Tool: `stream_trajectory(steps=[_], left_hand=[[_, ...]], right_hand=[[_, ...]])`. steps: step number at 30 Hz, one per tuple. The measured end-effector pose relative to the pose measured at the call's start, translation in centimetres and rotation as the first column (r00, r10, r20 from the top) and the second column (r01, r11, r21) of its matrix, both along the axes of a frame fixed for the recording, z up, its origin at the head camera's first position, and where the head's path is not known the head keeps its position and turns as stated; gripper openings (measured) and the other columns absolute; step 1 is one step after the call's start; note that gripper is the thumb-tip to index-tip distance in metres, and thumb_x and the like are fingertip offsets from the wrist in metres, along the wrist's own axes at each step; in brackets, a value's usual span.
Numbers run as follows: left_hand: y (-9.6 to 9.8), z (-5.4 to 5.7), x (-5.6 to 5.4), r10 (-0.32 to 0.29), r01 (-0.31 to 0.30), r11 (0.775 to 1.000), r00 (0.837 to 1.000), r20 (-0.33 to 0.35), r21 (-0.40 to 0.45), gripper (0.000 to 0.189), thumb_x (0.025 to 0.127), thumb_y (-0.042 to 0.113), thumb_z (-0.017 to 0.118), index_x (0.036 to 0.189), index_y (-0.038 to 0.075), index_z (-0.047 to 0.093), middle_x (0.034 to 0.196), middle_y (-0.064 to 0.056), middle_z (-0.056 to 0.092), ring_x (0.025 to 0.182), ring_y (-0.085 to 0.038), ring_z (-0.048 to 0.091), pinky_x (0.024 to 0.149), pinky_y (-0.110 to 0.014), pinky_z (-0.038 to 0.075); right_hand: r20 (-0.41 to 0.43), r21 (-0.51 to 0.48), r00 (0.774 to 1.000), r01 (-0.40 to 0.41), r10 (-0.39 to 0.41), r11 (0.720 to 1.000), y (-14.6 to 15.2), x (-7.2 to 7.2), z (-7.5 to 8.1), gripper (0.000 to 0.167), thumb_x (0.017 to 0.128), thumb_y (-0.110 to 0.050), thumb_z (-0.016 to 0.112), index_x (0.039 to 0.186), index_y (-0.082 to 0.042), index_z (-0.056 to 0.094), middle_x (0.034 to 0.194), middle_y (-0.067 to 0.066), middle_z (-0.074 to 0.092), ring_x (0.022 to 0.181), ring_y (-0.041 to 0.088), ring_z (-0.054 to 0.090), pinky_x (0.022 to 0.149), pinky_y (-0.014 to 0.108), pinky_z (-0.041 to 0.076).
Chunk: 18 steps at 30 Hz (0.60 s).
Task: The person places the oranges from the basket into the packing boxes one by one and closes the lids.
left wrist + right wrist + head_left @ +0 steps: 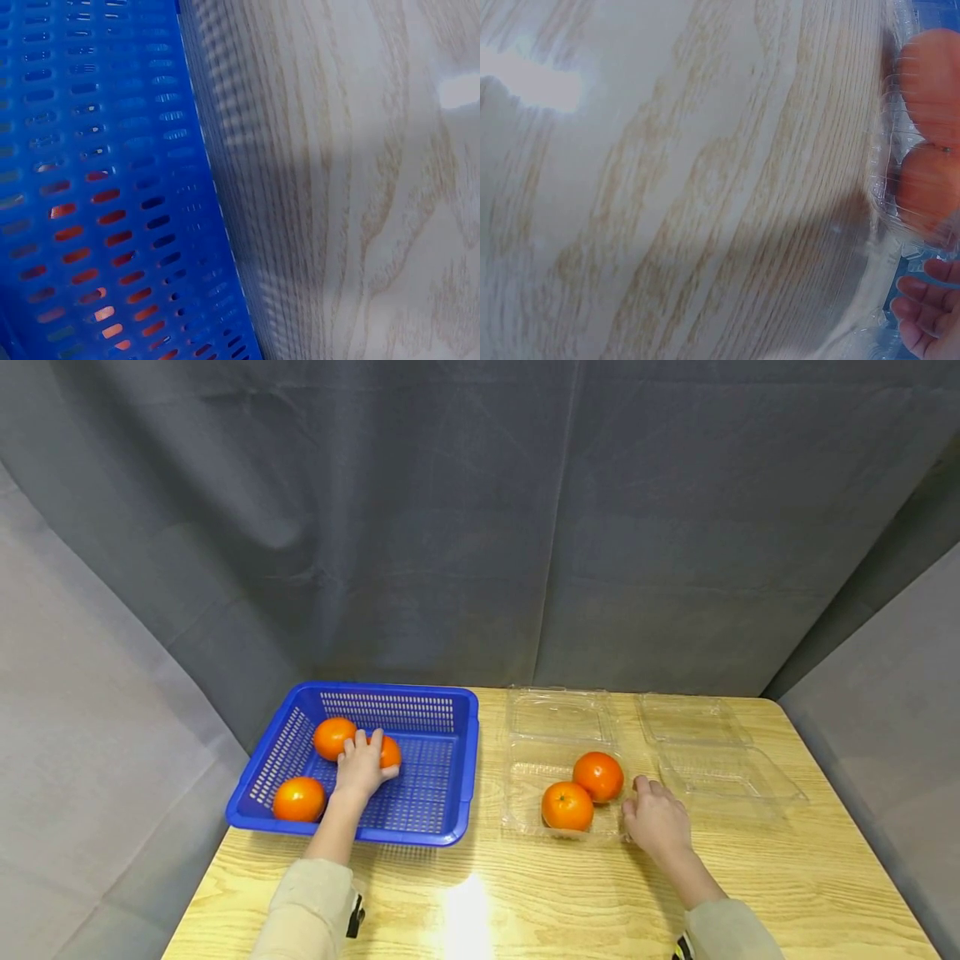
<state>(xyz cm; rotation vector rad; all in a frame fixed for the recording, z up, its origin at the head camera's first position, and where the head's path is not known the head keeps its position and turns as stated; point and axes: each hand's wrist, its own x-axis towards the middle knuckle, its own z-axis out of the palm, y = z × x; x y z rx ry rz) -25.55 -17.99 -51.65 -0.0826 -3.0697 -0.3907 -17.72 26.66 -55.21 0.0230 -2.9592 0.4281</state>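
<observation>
Inside the blue plastic basket [472, 752], my left hand [361, 769] grips an orange [391, 751], its fingers and thumb around the fruit. Two other oranges lie in the basket, one behind [334, 737] and one at the front left [299, 799]. My right hand [657, 817] is at the right side of an unlidded clear plastic container [525, 789], fingers loosely bent and holding nothing; whether they touch its wall I cannot tell. In that container two oranges [567, 807] sit against each other. The left wrist view shows the slotted basket wall [135, 161], not the hand.
A second clear plastic container [716, 768] lies unfolded on the right of the wooden table [570, 902]. The first container's lid [562, 714] is folded back toward the grey curtain [435, 527]. Grey cloth also hangs at both sides.
</observation>
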Motion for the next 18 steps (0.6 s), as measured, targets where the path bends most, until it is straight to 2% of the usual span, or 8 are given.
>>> stream_trajectory(steps=[8, 18], left_hand=[[0.8, 0.7, 0.0, -0.027, 0.027, 1.0, 0.996, -0.088, 0.007, 0.071, 0.072, 0.036, 0.074, 0.128, 0.004, 0.045, 0.12, -0.028, 0.041, 0.103, -0.044, 0.04, 0.08, -0.056, 0.042], [2.6, 2.6, 0.3, -0.077, 0.078, 0.997, 0.976, -0.203, -0.004, 0.072, 0.069, 0.04, 0.075, 0.126, 0.006, 0.048, 0.114, -0.025, 0.044, 0.099, -0.041, 0.042, 0.077, -0.051, 0.043]], right_hand=[[0.005, -0.004, 1.0, 0.0, 0.0, 1.0, 0.0, 0.0, -0.1, 0.032, 0.085, -0.017, 0.048, 0.107, 0.005, 0.051, 0.103, 0.024, 0.058, 0.094, 0.044, 0.054, 0.075, 0.056, 0.042], [0.001, -0.002, 1.0, 0.001, -0.001, 1.0, 0.0, 0.0, 0.0, 0.032, 0.085, -0.017, 0.049, 0.107, 0.005, 0.051, 0.103, 0.024, 0.058, 0.095, 0.043, 0.054, 0.075, 0.056, 0.042]])
